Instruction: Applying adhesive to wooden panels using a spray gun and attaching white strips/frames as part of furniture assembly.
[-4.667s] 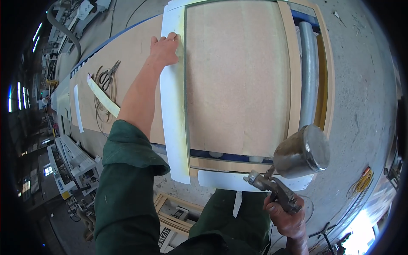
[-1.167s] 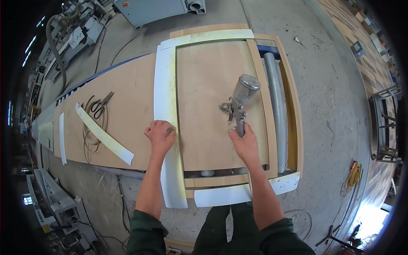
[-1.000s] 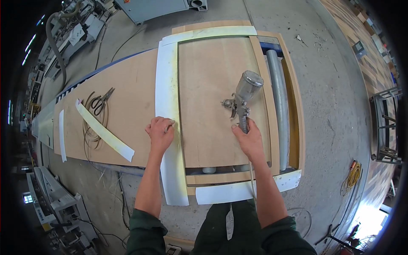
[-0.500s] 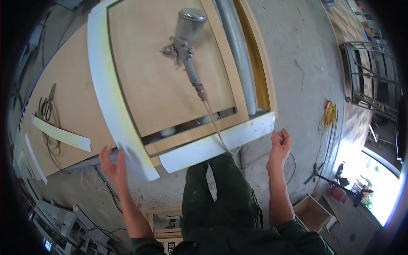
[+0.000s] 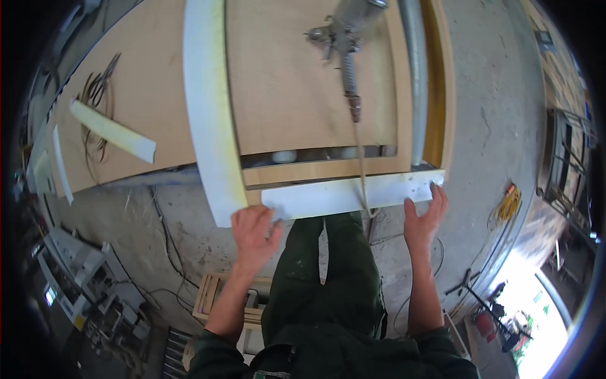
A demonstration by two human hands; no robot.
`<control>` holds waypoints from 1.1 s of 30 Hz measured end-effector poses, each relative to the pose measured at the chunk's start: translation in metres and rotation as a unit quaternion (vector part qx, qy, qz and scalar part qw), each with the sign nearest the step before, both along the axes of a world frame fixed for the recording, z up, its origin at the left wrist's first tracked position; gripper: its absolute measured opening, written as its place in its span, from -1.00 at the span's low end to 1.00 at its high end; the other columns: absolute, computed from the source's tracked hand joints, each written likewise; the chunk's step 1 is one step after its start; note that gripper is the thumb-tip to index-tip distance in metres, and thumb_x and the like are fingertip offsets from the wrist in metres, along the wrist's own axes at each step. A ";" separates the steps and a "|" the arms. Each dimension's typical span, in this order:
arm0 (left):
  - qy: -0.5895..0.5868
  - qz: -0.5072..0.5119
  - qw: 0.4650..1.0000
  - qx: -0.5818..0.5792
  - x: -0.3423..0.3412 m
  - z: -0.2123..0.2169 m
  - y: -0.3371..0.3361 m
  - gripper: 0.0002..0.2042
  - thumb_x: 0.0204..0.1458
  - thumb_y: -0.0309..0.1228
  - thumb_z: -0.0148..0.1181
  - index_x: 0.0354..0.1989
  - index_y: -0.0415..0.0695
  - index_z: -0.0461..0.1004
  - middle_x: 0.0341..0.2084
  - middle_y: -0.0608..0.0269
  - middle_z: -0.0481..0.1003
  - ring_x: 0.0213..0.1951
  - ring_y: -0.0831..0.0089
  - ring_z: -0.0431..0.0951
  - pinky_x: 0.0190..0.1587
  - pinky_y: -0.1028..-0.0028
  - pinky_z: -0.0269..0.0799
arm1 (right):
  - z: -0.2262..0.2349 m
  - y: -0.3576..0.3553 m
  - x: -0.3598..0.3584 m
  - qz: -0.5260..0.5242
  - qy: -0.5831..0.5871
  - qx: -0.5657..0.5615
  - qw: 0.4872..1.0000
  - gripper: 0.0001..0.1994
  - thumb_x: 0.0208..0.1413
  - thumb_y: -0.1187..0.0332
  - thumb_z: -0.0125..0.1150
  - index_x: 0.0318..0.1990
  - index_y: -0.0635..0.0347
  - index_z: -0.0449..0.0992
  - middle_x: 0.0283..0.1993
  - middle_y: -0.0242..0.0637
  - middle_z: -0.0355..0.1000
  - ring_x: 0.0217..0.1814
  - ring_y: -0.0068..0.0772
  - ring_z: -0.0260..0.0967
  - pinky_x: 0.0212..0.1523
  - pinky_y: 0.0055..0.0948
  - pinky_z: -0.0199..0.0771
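A white strip (image 5: 353, 194) lies along the near edge of a wooden panel (image 5: 297, 88). My left hand (image 5: 254, 232) touches its left end, fingers apart, where a long white strip (image 5: 208, 107) running away from me meets it. The thumb and fingertips of my right hand (image 5: 424, 218) rest at the near strip's right end, under its edge. A metal spray gun (image 5: 346, 31) lies on the panel beyond, held by neither hand, and its hose (image 5: 362, 170) trails over the near strip toward me.
A grey pipe (image 5: 413, 76) lies along the panel's right side. On the board to the left are a loose white strip (image 5: 112, 131) and a coil of wire (image 5: 98, 95). A wooden crate (image 5: 218, 300) stands on the concrete floor (image 5: 492, 126) by my legs; machinery sits lower left.
My right hand let go of the spray gun, which now lies on the panel. Both hands came back to the near edge and reached the ends of the near white strip.
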State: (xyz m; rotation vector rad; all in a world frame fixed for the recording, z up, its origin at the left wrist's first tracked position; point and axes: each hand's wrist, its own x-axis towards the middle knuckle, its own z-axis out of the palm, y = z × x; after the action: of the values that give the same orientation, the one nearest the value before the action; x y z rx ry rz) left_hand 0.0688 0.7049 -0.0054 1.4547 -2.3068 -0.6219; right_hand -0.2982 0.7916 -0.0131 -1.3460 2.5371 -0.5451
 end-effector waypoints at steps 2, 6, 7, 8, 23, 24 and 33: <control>-0.008 -0.007 1.000 0.015 0.004 0.003 0.025 -0.72 -0.17 -0.45 0.43 -0.22 -0.11 0.58 -0.28 0.24 0.52 -0.22 0.22 0.52 -0.09 0.22 0.33 | 0.009 0.016 0.007 0.042 0.046 0.036 0.997 -0.28 -0.04 0.45 0.47 0.33 0.27 0.30 0.33 -0.05 0.26 0.34 0.05 0.24 0.31 -0.10 0.30; 0.094 0.039 0.990 0.097 -0.010 -0.003 0.052 -0.74 -0.15 -0.48 0.41 -0.22 -0.13 0.59 -0.32 0.20 0.51 -0.28 0.17 0.51 -0.11 0.24 0.38 | -0.017 0.050 0.014 -0.229 -0.284 0.047 0.930 -0.35 0.15 0.27 0.40 0.35 0.21 0.28 0.26 -0.13 0.30 0.23 -0.12 0.31 0.16 -0.16 0.40; 0.077 0.123 0.977 0.157 -0.015 -0.001 0.054 -0.76 -0.13 -0.48 0.41 -0.24 -0.13 0.59 -0.33 0.22 0.51 -0.30 0.22 0.51 -0.13 0.28 0.39 | -0.031 0.063 0.012 -0.390 -0.421 0.007 0.819 -0.39 0.21 0.19 0.36 0.34 0.18 0.28 0.24 -0.18 0.31 0.19 -0.21 0.34 0.11 -0.18 0.42; 0.060 0.201 0.953 0.218 -0.022 0.001 0.056 -0.78 -0.12 -0.48 0.41 -0.25 -0.14 0.59 -0.35 0.24 0.51 -0.31 0.28 0.51 -0.15 0.31 0.41 | -0.046 0.071 0.010 -0.431 -0.507 -0.019 0.746 -0.51 0.24 0.15 0.34 0.22 0.11 0.35 0.06 -0.31 0.36 0.04 -0.33 0.34 0.03 -0.26 0.40; 0.475 0.489 0.576 0.451 -0.011 -0.061 0.082 -0.89 0.16 -0.45 0.35 -0.24 -0.09 0.50 -0.29 0.24 0.64 -0.25 0.48 0.62 -0.12 0.46 0.49 | -0.061 0.064 0.005 -0.370 -0.696 -0.172 0.591 -0.90 0.39 0.43 0.09 -0.04 0.03 0.48 -0.05 -0.40 0.54 -0.07 -0.45 0.51 0.00 -0.35 0.54; 0.477 0.481 0.578 0.455 -0.009 -0.062 0.082 -0.91 0.17 -0.47 0.34 -0.29 -0.09 0.52 -0.30 0.23 0.65 -0.26 0.47 0.62 -0.11 0.46 0.49 | -0.058 0.064 0.004 -0.370 -0.694 -0.174 0.592 -0.90 0.39 0.43 0.09 -0.04 0.03 0.48 -0.05 -0.40 0.54 -0.07 -0.45 0.51 0.00 -0.35 0.54; 0.560 0.401 0.550 0.472 0.002 -0.051 0.068 -0.84 0.15 -0.44 0.27 -0.12 -0.13 0.54 -0.25 0.24 0.64 -0.24 0.37 0.63 -0.04 0.33 0.52 | -0.043 0.044 0.011 -0.372 -0.719 -0.235 0.538 -0.81 0.40 0.37 0.04 0.08 0.06 0.49 0.05 -0.31 0.56 0.08 -0.35 0.50 0.16 -0.23 0.46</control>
State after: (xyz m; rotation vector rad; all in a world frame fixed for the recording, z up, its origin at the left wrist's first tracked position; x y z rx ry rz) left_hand 0.0711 0.7732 -0.0559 1.4360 -0.1072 -1.8319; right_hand -0.2868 0.8361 -0.0560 0.4409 1.2395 -1.6237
